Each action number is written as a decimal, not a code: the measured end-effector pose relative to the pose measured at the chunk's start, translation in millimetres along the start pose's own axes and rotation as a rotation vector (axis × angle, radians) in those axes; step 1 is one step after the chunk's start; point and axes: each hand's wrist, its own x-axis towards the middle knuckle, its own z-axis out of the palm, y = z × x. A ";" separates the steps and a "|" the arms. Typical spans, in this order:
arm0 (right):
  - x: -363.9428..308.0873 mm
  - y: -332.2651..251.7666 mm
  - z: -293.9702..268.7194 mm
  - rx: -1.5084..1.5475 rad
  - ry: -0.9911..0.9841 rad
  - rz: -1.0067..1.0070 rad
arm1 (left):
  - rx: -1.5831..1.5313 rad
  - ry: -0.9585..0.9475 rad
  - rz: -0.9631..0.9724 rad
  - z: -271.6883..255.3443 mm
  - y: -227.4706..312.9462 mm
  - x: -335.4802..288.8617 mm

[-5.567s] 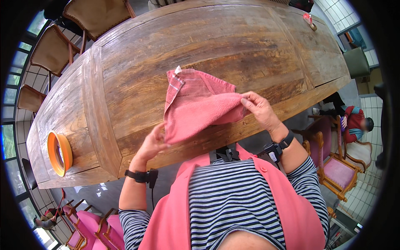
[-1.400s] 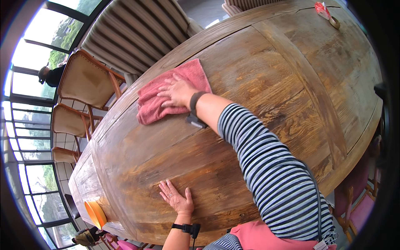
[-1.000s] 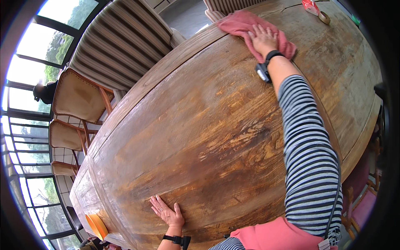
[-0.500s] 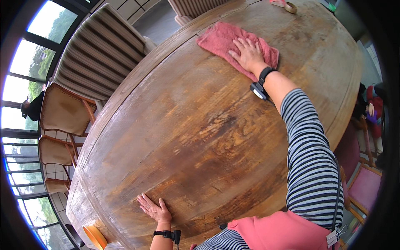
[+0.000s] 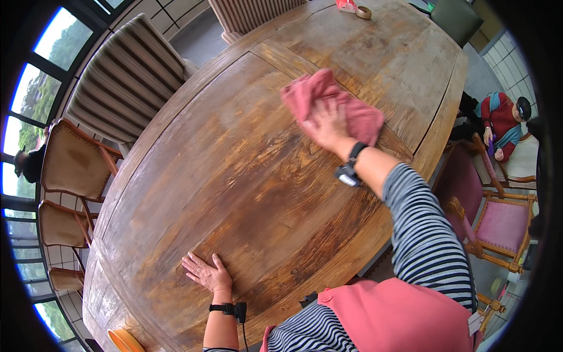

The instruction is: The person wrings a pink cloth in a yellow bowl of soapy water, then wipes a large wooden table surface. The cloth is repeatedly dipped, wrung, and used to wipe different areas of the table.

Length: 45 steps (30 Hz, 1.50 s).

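A pink cloth (image 5: 365,117) lies bunched on the large wooden table (image 5: 234,193), toward its far right part. On top of the cloth my right hand (image 5: 329,123) lies flat with its fingers spread, a little smeared by motion. My left hand (image 5: 211,276) rests palm down on the bare wood near the lower left, its fingers apart and nothing under it that shows. Both wrists wear black straps with small devices. The wood surface is worn, with darker brown patches between the two hands.
An orange round container (image 5: 124,340) sits at the lower left table edge. A tape roll (image 5: 363,12) and a small red packet (image 5: 346,5) lie at the far end. Striped chairs (image 5: 126,76), tan chairs (image 5: 76,155) and a pink chair (image 5: 501,226) surround the table. A person (image 5: 499,123) sits at right.
My right hand and the cloth have come nearer and slightly left over the wood. The left hand stays flat on the table. My view has shifted, showing more of the seated person at right.
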 end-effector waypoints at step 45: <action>-258.4 109.3 -4.3 -0.117 0.054 0.396 | 0.037 0.075 0.041 25.8 -25.9 14.9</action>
